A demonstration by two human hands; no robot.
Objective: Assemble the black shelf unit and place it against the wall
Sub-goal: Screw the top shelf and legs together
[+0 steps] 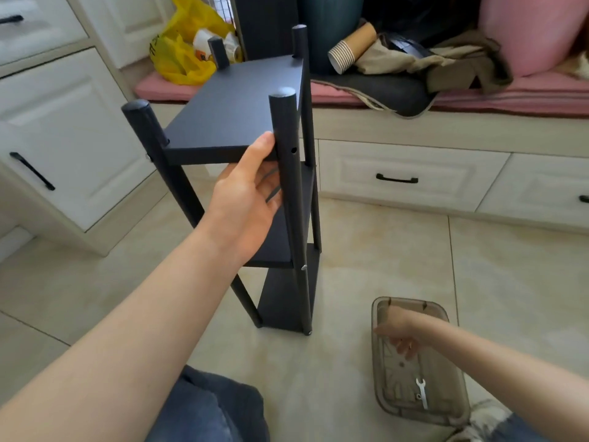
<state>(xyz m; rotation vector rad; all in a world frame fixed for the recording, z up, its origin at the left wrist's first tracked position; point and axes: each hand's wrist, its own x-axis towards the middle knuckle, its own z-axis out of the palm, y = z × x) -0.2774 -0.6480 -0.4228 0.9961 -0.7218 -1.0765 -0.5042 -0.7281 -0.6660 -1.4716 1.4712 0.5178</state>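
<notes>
Nearly done: black shelf unit stands on the floor, post clasped by the left grip; bolt hole beside it unfilled, wall placement pending; right grip in tray, hold unclear.

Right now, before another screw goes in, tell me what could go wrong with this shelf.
1. Only the left hand, gripping the front post, steadies the black shelf unit; it may tip if that grip loosens.
2. The screw hole in that post beside the top shelf looks empty, so that corner could shift.
3. The right hand is down in the plastic tray near the small wrench, so it cannot catch the unit quickly.
</notes>
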